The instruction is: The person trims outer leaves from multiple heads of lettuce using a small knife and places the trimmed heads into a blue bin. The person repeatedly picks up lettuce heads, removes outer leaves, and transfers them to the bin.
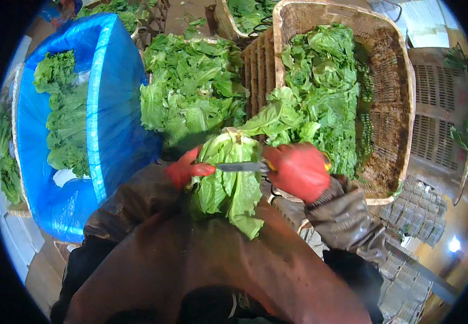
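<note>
My left hand (187,168), in a red glove, grips a head of leafy lettuce (230,178) over my lap. The cut stem end of the head points away from me, and its leaves hang towards my brown apron (218,263). In my right hand (301,172), also red-gloved, is a knife (240,166) with a yellow handle. Its blade lies across the lettuce, with the tip close to my left thumb. A loose leaf (276,113) stretches from the stem end towards the crate on the right.
At left stands a container lined with blue plastic (116,101), holding lettuce heads (70,125). Ahead is a heap of lettuce leaves (195,85). A dirty plastic crate (388,101) at right holds more leaves (323,89). Further right are grey crates (434,89).
</note>
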Demonstrator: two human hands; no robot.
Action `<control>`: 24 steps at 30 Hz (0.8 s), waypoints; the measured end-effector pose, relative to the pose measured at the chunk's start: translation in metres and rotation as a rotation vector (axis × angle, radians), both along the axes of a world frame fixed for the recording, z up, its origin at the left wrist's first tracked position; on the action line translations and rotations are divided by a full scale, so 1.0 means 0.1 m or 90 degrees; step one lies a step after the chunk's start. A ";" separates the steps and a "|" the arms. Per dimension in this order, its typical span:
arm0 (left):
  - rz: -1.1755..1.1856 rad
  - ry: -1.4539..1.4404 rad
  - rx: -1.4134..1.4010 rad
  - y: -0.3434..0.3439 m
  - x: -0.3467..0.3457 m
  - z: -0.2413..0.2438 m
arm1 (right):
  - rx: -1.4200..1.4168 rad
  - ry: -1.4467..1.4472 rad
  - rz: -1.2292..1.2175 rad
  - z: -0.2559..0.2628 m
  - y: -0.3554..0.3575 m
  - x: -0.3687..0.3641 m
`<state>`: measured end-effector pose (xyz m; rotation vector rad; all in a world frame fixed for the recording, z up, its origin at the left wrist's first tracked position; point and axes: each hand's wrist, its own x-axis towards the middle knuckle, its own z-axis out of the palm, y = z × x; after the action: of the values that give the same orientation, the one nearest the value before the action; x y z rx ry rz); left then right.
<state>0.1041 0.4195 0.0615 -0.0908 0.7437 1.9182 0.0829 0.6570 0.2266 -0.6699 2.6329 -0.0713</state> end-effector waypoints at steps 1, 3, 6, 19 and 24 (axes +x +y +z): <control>-0.005 0.035 -0.026 -0.03 0.04 -0.07 | 0.043 -0.020 0.040 -0.11 -0.06 -0.04; 0.059 0.045 0.020 0.00 0.05 -0.07 | 0.056 -0.009 0.037 -0.11 -0.11 -0.10; 0.035 0.022 0.053 -0.01 0.05 0.13 | 0.003 0.025 -0.020 -0.21 0.03 -0.13; -0.117 0.072 -0.006 -0.27 -0.57 0.08 | -0.717 -0.458 -0.483 -0.64 0.11 0.14; 0.037 0.276 0.017 -0.03 -0.61 0.55 | -0.595 -0.303 -0.406 -0.37 -0.14 -0.10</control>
<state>0.0434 0.4165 0.1169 0.3335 1.0098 2.0275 0.0726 0.6433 0.1898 -0.0013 2.1237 -1.4908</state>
